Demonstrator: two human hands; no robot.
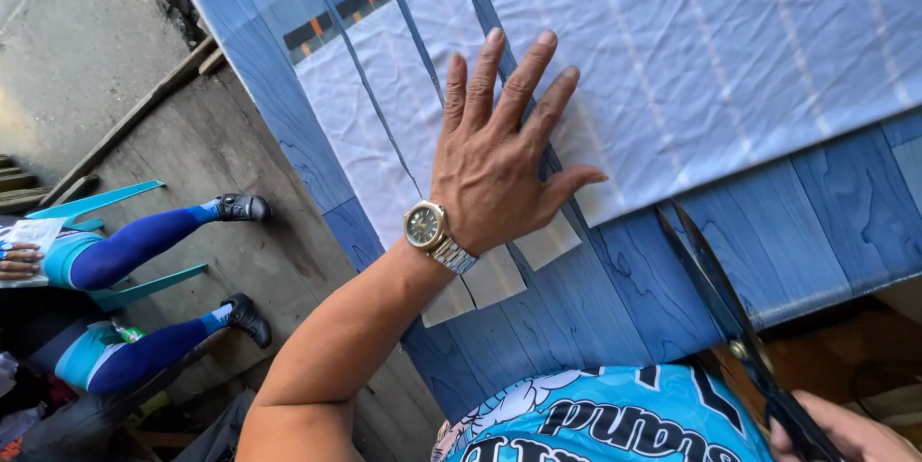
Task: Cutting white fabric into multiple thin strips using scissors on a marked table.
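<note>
My right hand (845,433) grips scissors (730,318) at the surface's (595,299) near edge; my open left hand (499,155) flattens cloth (691,49), steadying it.

Right hand (850,435) mostly cut off at the bottom corner; its scissors' (715,294) handles hidden; seated person's (115,260) upper body off-frame.

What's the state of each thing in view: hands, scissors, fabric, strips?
left hand: flat, fingers spread, pressing on the fabric
right hand: closed around the scissors' handles, mostly out of view
scissors: blades slightly parted, tips near the fabric edge, not in it
white fabric: spread flat on the blue table, creased
cut strips: lying side by side, separated by narrow gaps
wristwatch: worn on left wrist
</note>
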